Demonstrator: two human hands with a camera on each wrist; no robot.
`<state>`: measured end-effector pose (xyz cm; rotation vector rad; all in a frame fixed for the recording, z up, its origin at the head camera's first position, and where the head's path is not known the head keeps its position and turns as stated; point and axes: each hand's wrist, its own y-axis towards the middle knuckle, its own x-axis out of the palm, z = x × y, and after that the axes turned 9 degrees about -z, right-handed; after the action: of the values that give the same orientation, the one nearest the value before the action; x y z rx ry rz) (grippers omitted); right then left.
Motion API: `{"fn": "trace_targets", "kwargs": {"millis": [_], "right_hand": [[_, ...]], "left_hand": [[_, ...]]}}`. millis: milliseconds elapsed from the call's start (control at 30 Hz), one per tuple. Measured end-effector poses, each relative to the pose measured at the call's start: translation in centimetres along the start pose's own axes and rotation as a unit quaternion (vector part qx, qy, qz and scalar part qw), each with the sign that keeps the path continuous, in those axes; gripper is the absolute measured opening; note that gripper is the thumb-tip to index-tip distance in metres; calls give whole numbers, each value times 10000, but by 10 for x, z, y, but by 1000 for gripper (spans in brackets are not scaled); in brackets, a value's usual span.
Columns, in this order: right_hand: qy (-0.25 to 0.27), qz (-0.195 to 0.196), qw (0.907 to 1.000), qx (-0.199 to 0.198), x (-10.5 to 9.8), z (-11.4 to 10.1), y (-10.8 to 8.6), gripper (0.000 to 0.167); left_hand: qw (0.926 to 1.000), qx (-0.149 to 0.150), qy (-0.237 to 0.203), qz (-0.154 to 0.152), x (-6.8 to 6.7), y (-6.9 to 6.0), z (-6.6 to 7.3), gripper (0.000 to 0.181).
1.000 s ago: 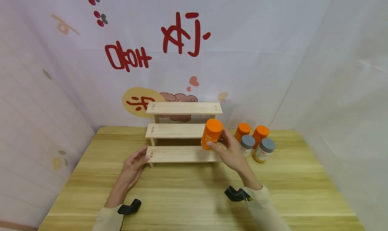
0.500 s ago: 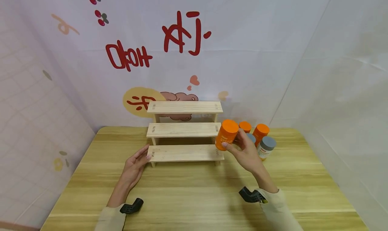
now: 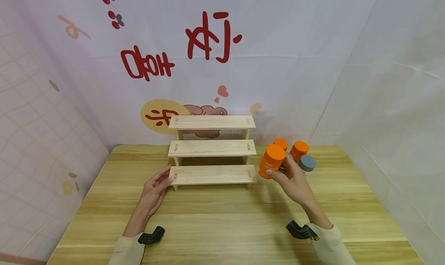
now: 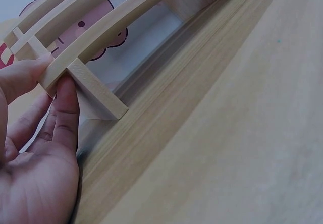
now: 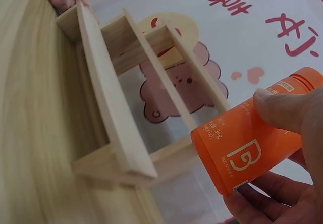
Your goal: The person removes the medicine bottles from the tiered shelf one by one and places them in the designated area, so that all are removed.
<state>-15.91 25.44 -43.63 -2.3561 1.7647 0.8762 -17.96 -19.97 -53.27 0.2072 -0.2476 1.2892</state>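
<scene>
An orange bottle [image 3: 271, 162] with an orange lid is gripped between the thumb and fingers of my right hand [image 3: 294, 183], held up just right of the wooden three-tier shelf [image 3: 213, 175]. In the right wrist view the bottle [image 5: 247, 138] shows white print, and its base points toward the shelf. My left hand [image 3: 154, 191] holds the left end of the lowest tier. In the left wrist view its thumb lies on top of the board [image 4: 68, 57] and its fingers are below, beside the leg.
Behind my right hand stand two more orange-lidded bottles [image 3: 299, 150] and a grey-lidded bottle [image 3: 307, 163]; another grey lid is mostly hidden. The wooden table [image 3: 215, 222] meets a white printed cloth [image 3: 278, 83] at the back, with cloth at both sides too.
My right hand has carried the orange bottle rightward and slightly lower, from over the shelf's right end to beside it. My left hand has kept its hold on the lowest tier.
</scene>
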Motion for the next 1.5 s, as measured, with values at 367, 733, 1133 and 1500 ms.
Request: {"fn": "trace_targets", "kwargs": {"millis": [367,733,1133,1500], "right_hand": [[-182,54,9988,445,-11,20,-29,64],[-160,113,9971,735,-11,44,-51,66],[-190,97,9949,988,-10,70,-67,64],[-320,87,9935,1086,-11,74,-72,62]], "left_hand": [[10000,-5,-27,-9,0,1,-1,71],[9999,-79,-81,85,0,0,0,71],[9999,-35,-141,91,1,2,-1,71],[9998,-125,-40,178,2,0,1,71]]}}
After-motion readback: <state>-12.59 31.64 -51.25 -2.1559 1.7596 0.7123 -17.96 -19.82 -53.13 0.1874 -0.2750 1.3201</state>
